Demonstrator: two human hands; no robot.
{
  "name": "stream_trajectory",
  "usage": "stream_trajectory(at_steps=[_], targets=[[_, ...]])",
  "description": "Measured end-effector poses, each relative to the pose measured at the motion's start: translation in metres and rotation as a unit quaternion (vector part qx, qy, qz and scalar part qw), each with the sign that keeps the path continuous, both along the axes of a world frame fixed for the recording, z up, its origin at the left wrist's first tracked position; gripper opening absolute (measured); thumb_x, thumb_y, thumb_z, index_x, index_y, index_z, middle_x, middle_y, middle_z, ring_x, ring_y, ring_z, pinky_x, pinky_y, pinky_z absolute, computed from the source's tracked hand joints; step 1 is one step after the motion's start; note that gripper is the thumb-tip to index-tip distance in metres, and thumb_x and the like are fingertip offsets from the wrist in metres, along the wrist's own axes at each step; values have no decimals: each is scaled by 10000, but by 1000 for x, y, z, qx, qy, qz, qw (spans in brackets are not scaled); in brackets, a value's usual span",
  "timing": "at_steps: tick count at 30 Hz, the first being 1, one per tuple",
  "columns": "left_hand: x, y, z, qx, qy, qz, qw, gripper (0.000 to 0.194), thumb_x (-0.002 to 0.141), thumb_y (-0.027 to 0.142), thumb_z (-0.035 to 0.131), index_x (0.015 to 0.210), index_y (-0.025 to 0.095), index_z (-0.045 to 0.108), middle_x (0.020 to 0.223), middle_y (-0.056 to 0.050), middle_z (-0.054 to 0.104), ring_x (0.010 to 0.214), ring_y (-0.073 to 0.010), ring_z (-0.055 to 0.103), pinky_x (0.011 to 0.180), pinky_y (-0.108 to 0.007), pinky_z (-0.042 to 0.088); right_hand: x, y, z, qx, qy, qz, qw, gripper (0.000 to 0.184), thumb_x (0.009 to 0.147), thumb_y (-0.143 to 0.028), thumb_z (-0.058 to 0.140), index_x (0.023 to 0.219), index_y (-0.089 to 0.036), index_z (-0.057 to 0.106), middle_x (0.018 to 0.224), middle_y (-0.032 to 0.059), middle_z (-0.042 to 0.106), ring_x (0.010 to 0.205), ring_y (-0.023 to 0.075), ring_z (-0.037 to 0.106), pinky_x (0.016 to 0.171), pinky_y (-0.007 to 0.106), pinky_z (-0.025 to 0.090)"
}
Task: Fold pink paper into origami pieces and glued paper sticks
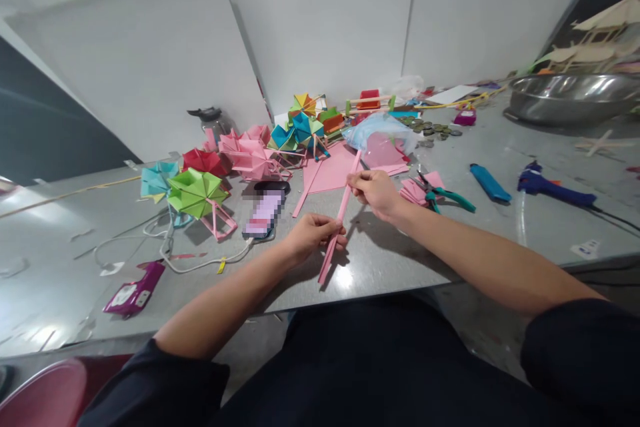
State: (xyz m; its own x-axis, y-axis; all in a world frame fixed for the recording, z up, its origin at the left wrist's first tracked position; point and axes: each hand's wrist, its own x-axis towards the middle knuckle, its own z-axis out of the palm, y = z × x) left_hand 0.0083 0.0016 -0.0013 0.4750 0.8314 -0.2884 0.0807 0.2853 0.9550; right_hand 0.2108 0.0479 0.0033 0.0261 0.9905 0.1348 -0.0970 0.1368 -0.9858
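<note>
A narrow folded pink paper strip [344, 208] slants above the table's front part, its lower end toward me. My left hand [320, 235] pinches it below the middle, fingers partly behind it. Higher up, my right hand [373, 188] is closed on the same strip between thumb and fingers. Behind the hands lie pink paper sheets [327, 173], with another thin pink strip [307, 190] across their left side. Right of my right hand are smaller folded pink pieces [413, 191] and teal-handled pliers [453, 197].
A phone [265, 213] with a cable lies left of my hands, near green [197, 192] and pink folded-paper models [253, 157]. Farther right are a blue case [490, 183], a blue glue gun [555, 188], coins [433, 128] and a steel bowl [575, 103]. White boards [325, 27] stand behind.
</note>
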Motion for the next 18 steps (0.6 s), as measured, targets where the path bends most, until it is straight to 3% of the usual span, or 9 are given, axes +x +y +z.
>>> stream_trajectory(at_steps=[8,14,18], targets=[[3,-3,3,21,14,33,999,304,953,337,797,784,99,714,732,-115,763,602,-148,721,699,-308,623,-11,-16,0,-14,-1,48,999,438,698,-508,907,600,-175,641,530,6,576,430,61,343,420,248,201],[5,-6,-1,41,47,7,998,386,900,432,846,749,101,719,654,-99,738,531,-144,679,534,-249,522,12,1,17,-2,26,4,1000,409,741,-397,893,582,-177,587,526,-11,546,425,40,298,406,223,196],[4,-6,-2,82,71,2,994,416,905,466,829,713,120,700,622,-72,717,513,-117,636,516,-226,464,28,9,25,8,36,-22,999,392,774,-327,866,571,-174,568,538,-9,549,418,28,278,398,215,194]])
